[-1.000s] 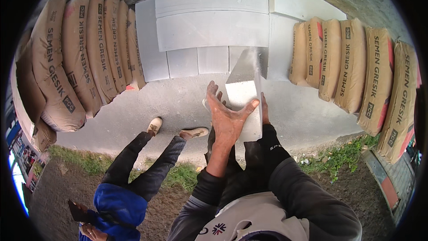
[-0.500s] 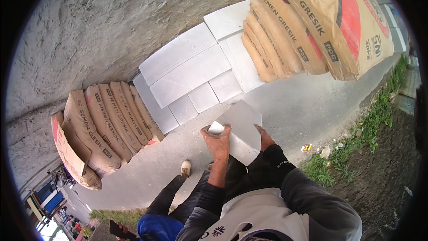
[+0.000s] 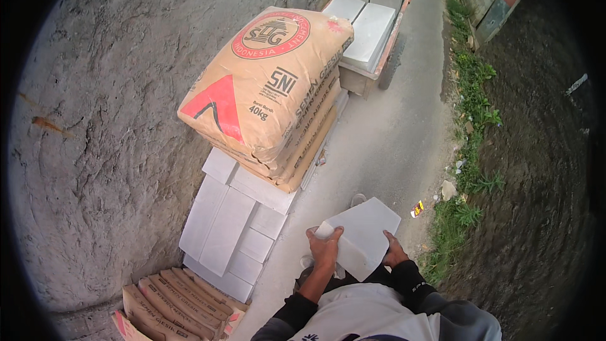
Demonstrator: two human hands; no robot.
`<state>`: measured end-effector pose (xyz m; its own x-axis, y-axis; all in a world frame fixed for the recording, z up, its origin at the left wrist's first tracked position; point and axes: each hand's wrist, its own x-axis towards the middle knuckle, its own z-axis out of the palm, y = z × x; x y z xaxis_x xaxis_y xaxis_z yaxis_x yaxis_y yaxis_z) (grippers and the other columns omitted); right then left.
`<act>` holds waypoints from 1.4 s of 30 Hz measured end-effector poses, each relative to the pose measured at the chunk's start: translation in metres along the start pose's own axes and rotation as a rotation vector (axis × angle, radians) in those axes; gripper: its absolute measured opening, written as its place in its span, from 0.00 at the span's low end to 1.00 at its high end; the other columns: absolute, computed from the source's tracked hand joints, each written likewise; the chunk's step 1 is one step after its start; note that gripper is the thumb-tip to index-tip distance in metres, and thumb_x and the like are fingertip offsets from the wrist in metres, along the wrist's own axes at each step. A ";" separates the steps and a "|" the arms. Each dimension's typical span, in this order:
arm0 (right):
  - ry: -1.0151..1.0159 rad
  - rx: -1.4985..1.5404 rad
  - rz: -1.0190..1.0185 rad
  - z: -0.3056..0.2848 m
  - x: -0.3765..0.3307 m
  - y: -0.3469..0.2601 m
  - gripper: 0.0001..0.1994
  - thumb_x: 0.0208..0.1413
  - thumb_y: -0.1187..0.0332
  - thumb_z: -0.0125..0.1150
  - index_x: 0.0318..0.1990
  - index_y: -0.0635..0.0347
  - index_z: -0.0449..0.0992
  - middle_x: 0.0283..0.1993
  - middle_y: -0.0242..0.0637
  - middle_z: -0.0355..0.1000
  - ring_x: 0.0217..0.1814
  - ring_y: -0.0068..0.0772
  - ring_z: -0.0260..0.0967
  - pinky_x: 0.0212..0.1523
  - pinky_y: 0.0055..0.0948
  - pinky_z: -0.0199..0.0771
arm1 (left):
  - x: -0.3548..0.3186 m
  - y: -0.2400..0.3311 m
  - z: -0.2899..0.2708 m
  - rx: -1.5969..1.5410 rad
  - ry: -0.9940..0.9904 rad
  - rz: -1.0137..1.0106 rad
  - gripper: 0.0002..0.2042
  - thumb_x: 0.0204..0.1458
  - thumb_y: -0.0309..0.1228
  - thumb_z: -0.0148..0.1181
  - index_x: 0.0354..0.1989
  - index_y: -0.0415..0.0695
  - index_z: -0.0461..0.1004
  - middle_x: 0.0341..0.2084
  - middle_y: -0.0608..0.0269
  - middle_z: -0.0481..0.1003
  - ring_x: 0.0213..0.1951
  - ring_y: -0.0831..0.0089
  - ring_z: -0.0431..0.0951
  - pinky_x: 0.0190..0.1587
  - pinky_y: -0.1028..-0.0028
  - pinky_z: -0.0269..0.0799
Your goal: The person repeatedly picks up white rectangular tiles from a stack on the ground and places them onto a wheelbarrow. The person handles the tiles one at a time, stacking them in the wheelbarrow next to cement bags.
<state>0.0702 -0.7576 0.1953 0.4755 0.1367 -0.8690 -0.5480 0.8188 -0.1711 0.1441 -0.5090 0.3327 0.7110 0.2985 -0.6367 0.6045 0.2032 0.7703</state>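
Both my hands hold a pale grey aerated concrete block [image 3: 363,233] in front of my body. My left hand [image 3: 324,247] is closed on its left end, with the thumb on top. At the opposite end, my right hand [image 3: 396,251] grips the right edge; its fingertips are partly hidden. Ahead on the left, more such blocks [image 3: 211,218] lie in a low pile against the wall, apart from the held one. Beyond them rises a stack of brown paper cement bags [image 3: 265,82] with red markings.
A second row of cement bags [image 3: 173,300] sits at the lower left. Farther ahead, a wheeled cart [image 3: 361,82] carries several blocks. A rough plastered wall [image 3: 107,120] runs along the left. Grass [image 3: 470,98] and dark soil border the paved path [image 3: 404,132] on the right.
My view has turned right along the path, bringing the loaded cart into sight. A person in blue at the lower left has left the view. Both hands still hold the block.
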 end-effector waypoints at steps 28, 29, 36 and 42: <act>-0.053 -0.178 -0.739 0.102 0.051 -0.556 0.30 0.56 0.69 0.65 0.64 0.70 0.61 0.59 0.47 0.73 0.59 0.38 0.73 0.60 0.34 0.73 | 0.193 0.236 0.621 0.433 -0.409 0.186 0.29 0.44 0.33 0.75 0.48 0.36 0.62 0.38 0.49 0.75 0.38 0.61 0.80 0.41 0.64 0.78; -0.011 -0.122 -0.715 0.114 0.049 -0.575 0.32 0.53 0.71 0.68 0.64 0.71 0.61 0.58 0.47 0.73 0.59 0.37 0.73 0.60 0.34 0.73 | 0.202 0.243 0.638 0.416 -0.431 0.166 0.29 0.44 0.32 0.75 0.48 0.36 0.61 0.38 0.49 0.75 0.38 0.61 0.80 0.41 0.64 0.78; 0.073 -0.142 -0.848 0.108 0.151 -0.720 0.26 0.63 0.57 0.58 0.63 0.63 0.66 0.57 0.46 0.74 0.57 0.45 0.73 0.62 0.43 0.72 | 0.213 0.387 0.761 0.196 -0.541 0.170 0.28 0.46 0.31 0.73 0.48 0.37 0.60 0.38 0.48 0.74 0.37 0.64 0.80 0.39 0.65 0.78; -0.206 0.268 -0.578 0.314 0.110 -0.903 0.24 0.65 0.56 0.56 0.64 0.59 0.66 0.58 0.42 0.72 0.59 0.43 0.70 0.62 0.45 0.70 | 0.260 0.508 0.817 0.007 -0.403 0.359 0.28 0.47 0.28 0.70 0.50 0.34 0.59 0.38 0.48 0.73 0.36 0.65 0.78 0.40 0.68 0.77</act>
<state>0.8333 -1.3072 0.4000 0.7776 -0.2839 -0.5610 0.0121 0.8989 -0.4380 0.9295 -1.0903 0.5287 0.9539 -0.0336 -0.2981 0.2998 0.1478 0.9425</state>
